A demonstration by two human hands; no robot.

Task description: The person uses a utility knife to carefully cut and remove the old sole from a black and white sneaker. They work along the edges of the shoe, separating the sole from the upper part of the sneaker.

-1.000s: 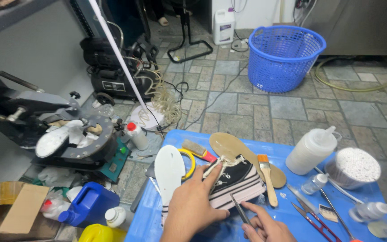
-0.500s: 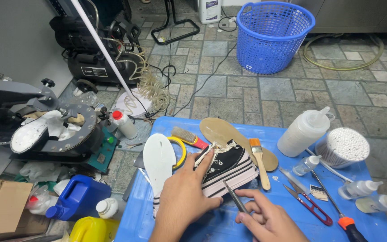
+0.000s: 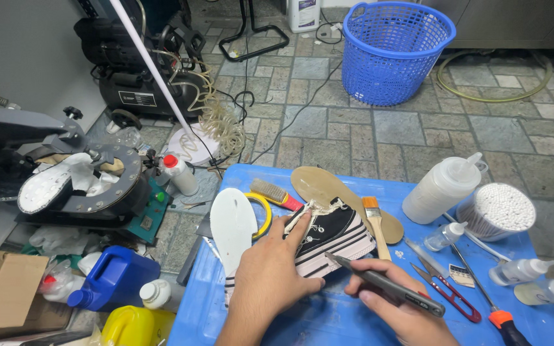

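The left hand point(image 3: 269, 275) is laid flat, fingers spread forward, while the right hand point(image 3: 400, 309), just beside it, is curled closed in a grip.

The floor point(image 3: 418, 138) is laid with grey-green stone tiles. A blue plastic basket point(image 3: 395, 51) is stood on it near a coiled hose point(image 3: 501, 90). A grey wall point(image 3: 27, 57) is seen at left, beside a black compressor point(image 3: 142, 77).

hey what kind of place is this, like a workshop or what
Most likely a small shoe-repair workshop. The left hand steadies a black sneaker on a blue table while the right hand holds a knife. Loose insoles, glue bottles and a sole-press machine surround it.
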